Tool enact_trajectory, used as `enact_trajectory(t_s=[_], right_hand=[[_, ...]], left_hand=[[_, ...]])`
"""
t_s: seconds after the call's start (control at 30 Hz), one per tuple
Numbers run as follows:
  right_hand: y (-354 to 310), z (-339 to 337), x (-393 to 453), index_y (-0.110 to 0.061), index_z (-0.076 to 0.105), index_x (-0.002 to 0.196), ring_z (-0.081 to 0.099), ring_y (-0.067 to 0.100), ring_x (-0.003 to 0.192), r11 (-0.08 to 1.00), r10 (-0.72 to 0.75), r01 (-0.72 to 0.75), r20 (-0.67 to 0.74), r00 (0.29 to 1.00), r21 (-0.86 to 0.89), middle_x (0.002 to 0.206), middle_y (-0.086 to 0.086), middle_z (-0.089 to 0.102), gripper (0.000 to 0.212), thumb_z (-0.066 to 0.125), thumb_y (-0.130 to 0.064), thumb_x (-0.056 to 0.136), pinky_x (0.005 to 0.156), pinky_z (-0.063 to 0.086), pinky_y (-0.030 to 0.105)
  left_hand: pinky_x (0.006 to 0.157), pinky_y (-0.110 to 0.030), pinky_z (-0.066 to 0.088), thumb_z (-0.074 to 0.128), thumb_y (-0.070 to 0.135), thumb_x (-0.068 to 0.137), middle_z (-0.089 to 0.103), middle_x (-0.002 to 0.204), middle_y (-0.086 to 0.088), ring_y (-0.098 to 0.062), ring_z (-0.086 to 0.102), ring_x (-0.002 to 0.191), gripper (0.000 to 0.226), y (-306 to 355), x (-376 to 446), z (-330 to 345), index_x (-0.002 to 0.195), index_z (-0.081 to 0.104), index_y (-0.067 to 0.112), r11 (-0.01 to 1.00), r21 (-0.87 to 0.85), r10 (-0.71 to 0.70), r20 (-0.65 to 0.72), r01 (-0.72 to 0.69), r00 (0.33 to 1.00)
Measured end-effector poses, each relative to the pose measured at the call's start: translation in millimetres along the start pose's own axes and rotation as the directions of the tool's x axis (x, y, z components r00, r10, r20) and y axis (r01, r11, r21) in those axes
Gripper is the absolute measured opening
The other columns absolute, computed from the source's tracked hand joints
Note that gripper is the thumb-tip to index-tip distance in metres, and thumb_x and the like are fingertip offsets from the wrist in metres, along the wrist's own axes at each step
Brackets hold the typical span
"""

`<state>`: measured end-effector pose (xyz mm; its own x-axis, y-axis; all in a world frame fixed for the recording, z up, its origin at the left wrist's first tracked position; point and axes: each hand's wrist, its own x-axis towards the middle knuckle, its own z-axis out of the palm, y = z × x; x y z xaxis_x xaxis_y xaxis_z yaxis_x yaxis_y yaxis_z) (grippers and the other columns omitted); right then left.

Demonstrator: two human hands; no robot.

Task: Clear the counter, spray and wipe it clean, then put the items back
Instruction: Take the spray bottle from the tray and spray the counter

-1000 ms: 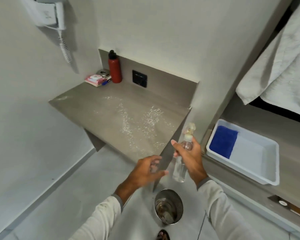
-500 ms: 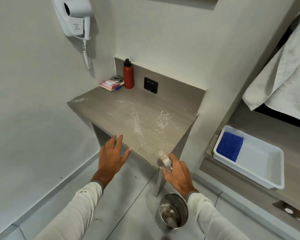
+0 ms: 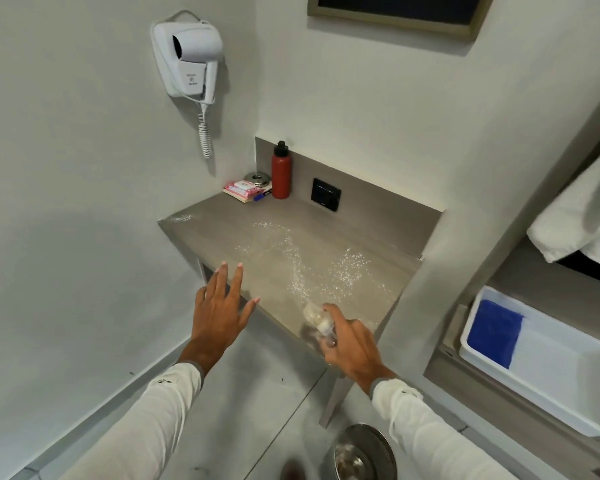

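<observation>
Spray bottle (image 3: 318, 325) in right hand (image 3: 352, 346), fingers wrapped round neck, nozzle aimed over near edge of counter (image 3: 222, 216). Small clear plastic, prob light, maybe slick if wet, so hold at neck under trigger. Left hand (image 3: 219, 315) flat, fingers spread, hovering at front edge, holding nothing. White powdery mess (image 3: 305, 268) mid-counter. Red bottle (image 3: 280, 171), pink packs (image 3: 244, 188), metal dish (image 3: 257, 179) in back corner, not cleared yet imo. Blue cloth (image 3: 494, 337) in white tray (image 3: 568, 403) on right shelf. Bin (image 3: 362, 453) on floor.
</observation>
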<state>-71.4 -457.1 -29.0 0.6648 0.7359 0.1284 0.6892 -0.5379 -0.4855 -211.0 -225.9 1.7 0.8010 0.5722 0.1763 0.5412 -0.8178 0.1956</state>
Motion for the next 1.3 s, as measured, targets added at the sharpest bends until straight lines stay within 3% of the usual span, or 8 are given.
enact_trajectory(t_s=[0.1, 0.27, 0.67, 0.9, 1.03, 1.1, 1.2, 1.3], right_hand=[[-21.1, 14.5, 49.2, -0.034, 0.044, 0.116, 0.051, 0.0, 0.053, 0.989, 0.067, -0.054, -0.092, 0.994, 0.135, 0.067, -0.016, 0.056, 0.039, 0.06, -0.03, 0.08, 0.05, 0.041, 0.019], [-43.6, 39.2, 142.5, -0.041, 0.044, 0.123, 0.067, 0.016, 0.065, 0.984, -0.002, 0.0, 0.013, 1.0, 0.178, 0.083, -0.006, 0.069, 0.046, 0.062, -0.026, 0.083, 0.062, 0.062, 0.036], [-142.3, 105.6, 347.4, -0.033, 0.048, 0.127, 0.067, 0.041, 0.086, 0.956, -0.289, 0.272, 0.213, 0.933, 0.108, 0.092, 0.015, 0.072, 0.052, 0.06, -0.023, 0.078, 0.074, 0.057, 0.042], [-76.1, 97.9, 350.6, -0.026, 0.045, 0.132, 0.066, 0.04, 0.099, 0.999, -0.05, 0.05, 0.148, 0.988, 0.007, 0.106, 0.015, 0.071, 0.053, 0.068, -0.027, 0.084, 0.083, 0.057, 0.047], [-1.8, 53.8, 314.3, -0.026, 0.044, 0.112, 0.067, 0.04, 0.087, 0.869, 0.492, -0.47, -0.164, 0.855, 0.157, 0.094, 0.016, 0.069, 0.032, 0.063, -0.031, 0.087, 0.08, 0.058, 0.049], [28.7, 33.6, 283.2, -0.03, 0.047, 0.108, 0.067, 0.037, 0.086, 0.858, 0.504, -0.489, -0.074, 0.861, 0.155, 0.094, 0.014, 0.068, 0.029, 0.064, -0.024, 0.085, 0.08, 0.058, 0.048], [46.4, 12.7, 233.7, -0.036, 0.063, 0.103, 0.071, 0.018, 0.075, 0.892, 0.324, -0.414, 0.381, 0.866, 0.181, 0.092, 0.003, 0.072, 0.039, 0.077, -0.014, 0.075, 0.068, 0.062, 0.036], [58.8, 2.1, 183.3, -0.033, 0.067, 0.097, 0.072, 0.023, 0.065, 0.765, 0.488, -0.534, 0.216, 0.846, 0.361, 0.081, 0.002, 0.074, 0.039, 0.081, -0.018, 0.064, 0.059, 0.061, 0.033]], left_hand=[[0.101, -0.053, 0.048, 0.013, 0.072, 0.09, 0.035, 0.157, -0.022, -0.04, 0.042, 0.14, 0.088, -33.0, 25.0, -3.7, 0.153, 0.032, 0.015, 0.999, 0.025, -0.041, -0.002, 0.041, 0.999], [0.105, -0.055, 0.044, 0.0, 0.077, 0.087, 0.034, 0.158, -0.022, -0.041, 0.04, 0.141, 0.096, -94.0, 70.2, -3.9, 0.155, 0.028, 0.015, 0.986, 0.064, -0.157, -0.007, 0.157, 0.988], [0.1, -0.052, 0.047, 0.004, 0.069, 0.092, 0.037, 0.156, -0.021, -0.039, 0.045, 0.139, 0.088, -192.7, 162.8, -22.8, 0.153, 0.033, 0.014, 0.937, 0.17, -0.308, -0.004, 0.304, 0.951], [0.102, -0.05, 0.046, 0.003, 0.072, 0.09, 0.033, 0.158, -0.02, -0.038, 0.042, 0.141, 0.089, -187.1, 202.2, 0.4, 0.155, 0.028, 0.016, 0.963, 0.143, -0.239, 0.052, 0.229, 0.97], [0.097, -0.051, 0.05, 0.007, 0.071, 0.092, 0.038, 0.155, -0.022, -0.038, 0.047, 0.137, 0.088, -155.4, 225.0, 14.7, 0.152, 0.034, 0.014, 0.987, 0.095, -0.139, 0.099, 0.13, 0.985], [0.097, -0.052, 0.051, 0.004, 0.072, 0.091, 0.04, 0.154, -0.024, -0.04, 0.049, 0.135, 0.091, -132.4, 230.4, 20.6, 0.151, 0.037, 0.012, 0.996, 0.071, -0.067, 0.121, 0.059, 0.99], [0.1, -0.052, 0.05, 0.003, 0.073, 0.091, 0.04, 0.153, -0.024, -0.041, 0.05, 0.134, 0.092, -92.4, 229.2, 29.3, 0.15, 0.038, 0.012, 0.998, 0.024, 0.05, 0.158, -0.054, 0.986], [0.096, -0.049, 0.052, 0.006, 0.07, 0.093, 0.046, 0.15, -0.024, -0.04, 0.055, 0.13, 0.088, -54.6, 218.3, 40.7, 0.148, 0.042, 0.011, 0.984, 0.021, 0.17, 0.186, -0.177, 0.968]])
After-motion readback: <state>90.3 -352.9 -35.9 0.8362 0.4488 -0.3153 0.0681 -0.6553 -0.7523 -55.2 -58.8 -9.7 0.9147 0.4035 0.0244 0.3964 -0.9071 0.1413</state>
